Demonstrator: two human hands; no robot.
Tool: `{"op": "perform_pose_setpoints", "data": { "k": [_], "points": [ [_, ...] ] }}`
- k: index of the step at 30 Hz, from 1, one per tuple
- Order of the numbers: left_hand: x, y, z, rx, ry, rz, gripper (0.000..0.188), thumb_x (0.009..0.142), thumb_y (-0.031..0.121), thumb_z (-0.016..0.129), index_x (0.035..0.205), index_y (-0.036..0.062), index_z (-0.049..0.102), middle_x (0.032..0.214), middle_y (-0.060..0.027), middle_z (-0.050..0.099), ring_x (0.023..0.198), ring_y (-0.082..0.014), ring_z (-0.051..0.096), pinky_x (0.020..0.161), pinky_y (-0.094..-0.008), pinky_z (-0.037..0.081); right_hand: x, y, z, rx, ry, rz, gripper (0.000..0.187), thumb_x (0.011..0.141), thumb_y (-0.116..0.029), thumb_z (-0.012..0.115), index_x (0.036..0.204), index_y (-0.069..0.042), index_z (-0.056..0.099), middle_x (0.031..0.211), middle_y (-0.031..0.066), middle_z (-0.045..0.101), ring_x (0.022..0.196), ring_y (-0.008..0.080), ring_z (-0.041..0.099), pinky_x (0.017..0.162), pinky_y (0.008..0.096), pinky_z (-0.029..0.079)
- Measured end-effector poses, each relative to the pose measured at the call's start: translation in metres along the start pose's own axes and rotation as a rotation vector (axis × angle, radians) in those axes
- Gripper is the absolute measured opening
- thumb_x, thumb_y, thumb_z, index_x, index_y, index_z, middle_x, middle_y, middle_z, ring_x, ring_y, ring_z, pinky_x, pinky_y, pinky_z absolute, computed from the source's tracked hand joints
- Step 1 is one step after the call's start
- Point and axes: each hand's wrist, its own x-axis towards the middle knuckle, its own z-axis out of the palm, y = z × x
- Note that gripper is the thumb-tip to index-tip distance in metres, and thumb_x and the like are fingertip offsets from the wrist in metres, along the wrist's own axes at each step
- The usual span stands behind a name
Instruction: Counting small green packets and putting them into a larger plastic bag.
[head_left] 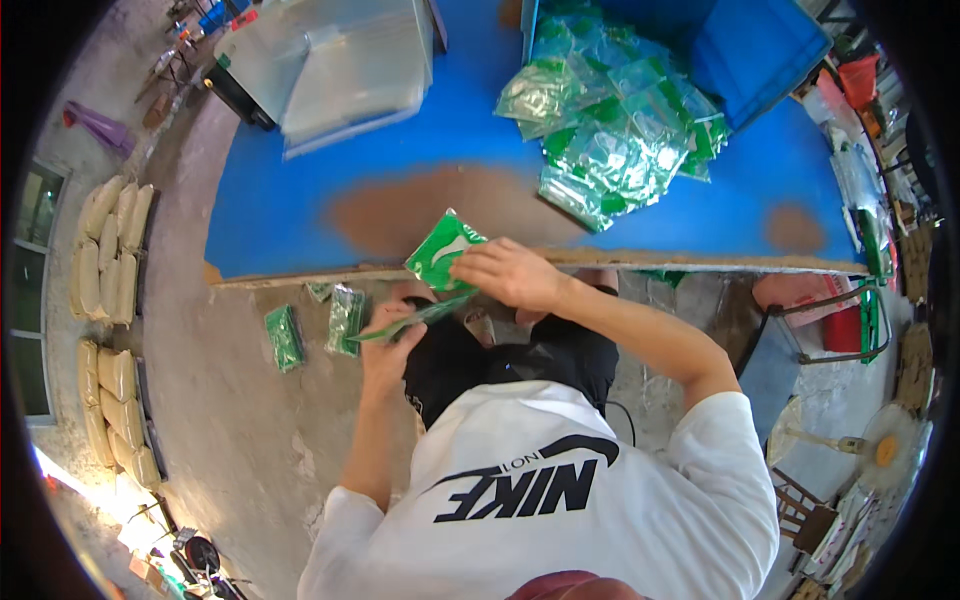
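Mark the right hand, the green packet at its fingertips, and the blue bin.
Right hand [512, 274], head view: back of hand.
Green packet [431, 256], head view: printed face.
Blue bin [757, 58], head view: wall.

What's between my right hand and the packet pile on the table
In the head view, part of the brown table patch lies between your right hand and the pile.

White short-sleeved T-shirt [590, 540], black lettering [517, 494] and curved stroke [583, 441] on front; black shorts [510, 370].

A blue table [280, 220] carries clear sheets [360, 80], green packets [615, 150], 1 bin [765, 50].
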Motion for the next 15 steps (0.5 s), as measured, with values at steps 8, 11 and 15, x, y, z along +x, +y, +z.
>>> {"op": "perform_pose_setpoints", "data": {
  "k": [8, 11, 15],
  "points": [
    [0.047, 0.108, 0.003, 0.269, -0.33, 0.478, 0.031, 0.068, 0.009, 0.084, 0.098, 0.0063, 0.075, 0.144, -0.0182, 0.051, 0.12, -0.0332, 0.058, 0.1, -0.0408, 0.046, 0.034, -0.044, -0.083, 0.701, -0.045, 0.408, 0.022, 0.093, -0.017, 0.065, 0.109, -0.002, 0.065, 0.086, 0.0197, 0.069, 0.072, 0.0374, 0.065, 0.069, 0.0407, 0.053],
    [0.053, 0.095, 0.01, 0.242, -0.382, 0.173, 0.024, 0.077, 0.01, 0.082, 0.098, 0.0044, 0.074, 0.129, -0.0168, 0.063, 0.105, -0.0268, 0.066, 0.087, -0.037, 0.052, 0.034, -0.019, -0.085, 0.71, -0.084, 0.489, 0.032, 0.1, -0.03, 0.056, 0.106, 0.0, 0.066, 0.083, 0.0235, 0.067, 0.077, 0.0395, 0.065, 0.071, 0.0436, 0.051],
    [0.044, 0.057, 0.039, -0.131, -0.028, 0.056, 0.037, 0.086, 0.003, 0.075, 0.121, 0.0029, 0.063, 0.124, -0.0095, 0.064, 0.108, -0.0216, 0.062, 0.092, -0.0353, 0.05, 0.037, 0.099, -0.072, 0.039, 0.39, 0.644, 0.05, 0.101, -0.047, 0.048, 0.123, -0.004, 0.062, 0.112, 0.0251, 0.065, 0.104, 0.0413, 0.063, 0.088, 0.0463, 0.049]
  ]
}}
